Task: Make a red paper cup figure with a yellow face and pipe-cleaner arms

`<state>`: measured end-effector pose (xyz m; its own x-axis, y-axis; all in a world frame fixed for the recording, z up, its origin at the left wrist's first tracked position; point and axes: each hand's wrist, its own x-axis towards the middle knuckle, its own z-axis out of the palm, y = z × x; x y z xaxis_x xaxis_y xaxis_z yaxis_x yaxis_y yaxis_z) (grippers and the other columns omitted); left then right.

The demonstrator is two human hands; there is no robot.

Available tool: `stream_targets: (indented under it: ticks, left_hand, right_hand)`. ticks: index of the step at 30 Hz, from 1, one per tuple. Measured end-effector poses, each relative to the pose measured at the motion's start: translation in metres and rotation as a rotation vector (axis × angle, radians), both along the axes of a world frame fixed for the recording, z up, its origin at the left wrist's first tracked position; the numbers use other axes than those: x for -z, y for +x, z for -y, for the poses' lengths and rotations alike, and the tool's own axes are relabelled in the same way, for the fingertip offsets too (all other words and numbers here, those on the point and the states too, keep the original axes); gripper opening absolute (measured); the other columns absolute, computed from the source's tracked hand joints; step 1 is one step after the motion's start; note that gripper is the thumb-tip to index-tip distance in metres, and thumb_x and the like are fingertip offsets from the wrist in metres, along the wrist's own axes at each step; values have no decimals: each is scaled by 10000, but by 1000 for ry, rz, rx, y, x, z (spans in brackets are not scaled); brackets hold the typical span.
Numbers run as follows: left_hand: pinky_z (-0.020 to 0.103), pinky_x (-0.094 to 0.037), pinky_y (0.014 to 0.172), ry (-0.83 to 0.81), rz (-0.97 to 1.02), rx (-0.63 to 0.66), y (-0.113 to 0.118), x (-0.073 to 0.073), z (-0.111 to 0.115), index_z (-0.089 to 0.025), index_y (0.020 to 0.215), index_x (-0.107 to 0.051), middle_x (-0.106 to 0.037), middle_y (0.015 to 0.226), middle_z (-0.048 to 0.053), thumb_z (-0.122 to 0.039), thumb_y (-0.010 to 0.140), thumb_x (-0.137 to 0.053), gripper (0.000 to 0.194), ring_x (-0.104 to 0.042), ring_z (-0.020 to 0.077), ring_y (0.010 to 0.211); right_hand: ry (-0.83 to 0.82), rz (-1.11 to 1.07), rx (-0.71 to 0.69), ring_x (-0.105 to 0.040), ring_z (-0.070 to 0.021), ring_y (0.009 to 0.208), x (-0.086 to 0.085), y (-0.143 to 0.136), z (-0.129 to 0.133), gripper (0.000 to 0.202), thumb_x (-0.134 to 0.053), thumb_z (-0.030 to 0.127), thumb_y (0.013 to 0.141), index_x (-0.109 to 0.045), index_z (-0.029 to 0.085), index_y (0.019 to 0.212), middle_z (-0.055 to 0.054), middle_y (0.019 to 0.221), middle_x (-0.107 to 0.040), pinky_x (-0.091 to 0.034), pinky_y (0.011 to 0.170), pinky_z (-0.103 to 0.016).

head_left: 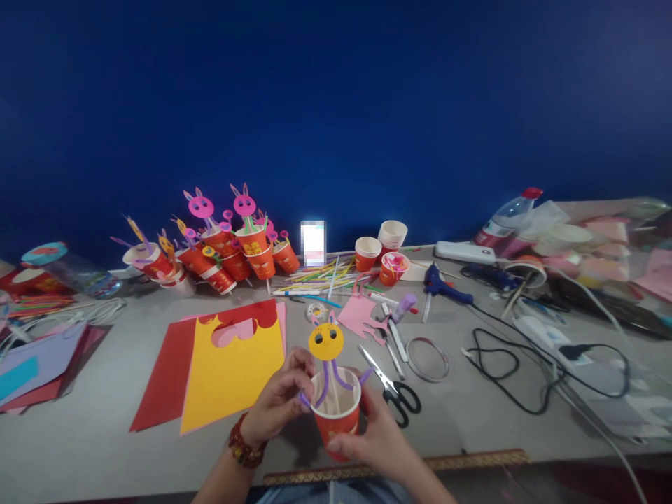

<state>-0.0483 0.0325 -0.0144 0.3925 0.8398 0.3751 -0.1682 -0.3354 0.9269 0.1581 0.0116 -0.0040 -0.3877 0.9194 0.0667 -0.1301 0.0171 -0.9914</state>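
A red paper cup [336, 423] with a white inside stands tilted toward me at the table's front edge. My right hand [370, 434] wraps round its right side, thumb across the front. From the cup rises a yellow round paper face [326, 341] with googly eyes and pink ears. Purple pipe cleaners [344, 378] curve down from beneath it, their ends bent out over the rim. My left hand [288, 393] pinches the left purple end at the rim. Just right of the cup lie black-handled scissors [400, 395], slightly spread.
Yellow cut paper [231, 378] lies over red sheets on the left. Several decorated cups [255, 241] stand at the back left. Loose pipe cleaners [315, 276], a tape roll [428, 358], a glue gun [446, 285] and a black cable [517, 392] spread behind and right.
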Motion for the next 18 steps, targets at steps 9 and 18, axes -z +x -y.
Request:
stream_targets:
  ticks: [9, 18]
  left_hand:
    - [355, -382, 931, -18, 50, 16, 3, 2, -2, -226, 907, -670, -459, 1019, 52, -403, 921, -642, 179, -452, 212, 1026]
    - [371, -397, 934, -35, 60, -4, 3, 3, -3, -226, 922, -670, -480, 1018, 63, -370, 919, -648, 146, -468, 222, 1031]
  right_hand:
    - [-22, -10, 17, -667, -327, 1118, 3, 1, -1, 837, -856, 623, 626, -548, 209, 1285, -137, 1228, -693, -533, 976, -406]
    - [-11, 37, 60, -692, -333, 1075, 2, 0, -3, 877, -803, 735, 593, -569, 210, 1254, -144, 1182, -712, -556, 945, -410]
